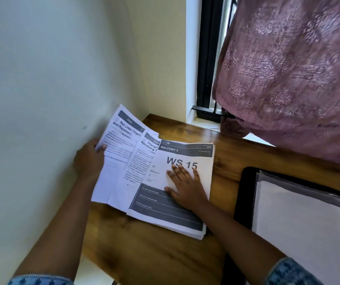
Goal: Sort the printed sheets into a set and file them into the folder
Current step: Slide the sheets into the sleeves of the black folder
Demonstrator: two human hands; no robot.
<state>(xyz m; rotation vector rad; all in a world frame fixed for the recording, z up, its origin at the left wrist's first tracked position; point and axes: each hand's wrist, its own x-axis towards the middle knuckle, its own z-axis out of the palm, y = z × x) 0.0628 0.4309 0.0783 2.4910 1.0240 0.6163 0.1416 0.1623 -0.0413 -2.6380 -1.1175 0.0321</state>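
Several sheets [121, 140] fan left of the stack [165, 219], left hand [89, 159] gripping them for sorting; right hand [185, 186] flat, pinning it.

We see printed sheets [165, 214] fanned at centre frame, top page reading "WS 15"; a black folder [244, 192] lies open lower right.

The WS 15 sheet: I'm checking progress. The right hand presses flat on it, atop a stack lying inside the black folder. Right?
Not quite. In the head view the right hand presses flat on the WS 15 sheet, but the stack lies on the wooden table, beside the black folder, not inside it.
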